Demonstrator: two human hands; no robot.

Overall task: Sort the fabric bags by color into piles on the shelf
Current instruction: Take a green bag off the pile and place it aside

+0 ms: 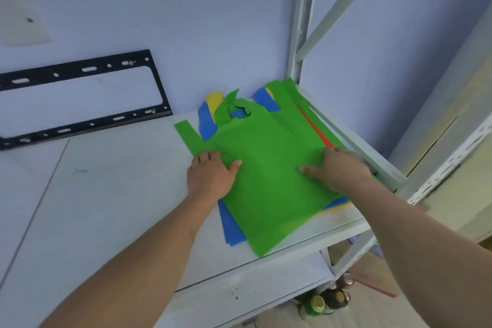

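Note:
A green fabric bag (269, 168) lies flat on top of a mixed stack at the right end of the white shelf (106, 208). Beneath it, edges of blue bags (230, 226), a yellow bag (214, 100) and an orange-red bag (316, 128) stick out. My left hand (210, 176) rests at the green bag's left edge, thumb on the fabric, fingers spread. My right hand (338, 168) lies palm down on the bag's right side, with its fingertips at the far right edge partly blurred. Whether either hand pinches the fabric is not visible.
A black metal bracket frame (87, 104) leans against the wall at the back left of the shelf. Grey metal shelf uprights (300, 34) and a rail border the stack on the right. Cans and bottles (324, 301) stand on the floor below.

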